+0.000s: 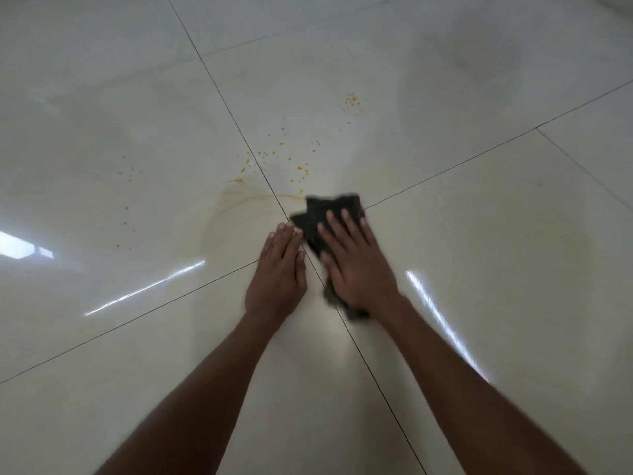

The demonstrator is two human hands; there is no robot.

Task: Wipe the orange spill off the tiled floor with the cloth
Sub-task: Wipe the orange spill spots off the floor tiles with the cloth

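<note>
A dark cloth lies flat on the glossy pale tiled floor, near where four tiles meet. My right hand presses on it with the palm down and fingers spread; part of the cloth pokes out behind the wrist. My left hand rests flat on the floor just left of the cloth, its fingertips at the cloth's edge. Orange droplets are scattered beyond the cloth, with a small cluster farther back. A faint orange smear curves to the left of the cloth.
Dark grout lines cross the floor and meet under my hands. Bright light reflections streak the tiles on both sides. A few tiny orange specks dot the tile at the left.
</note>
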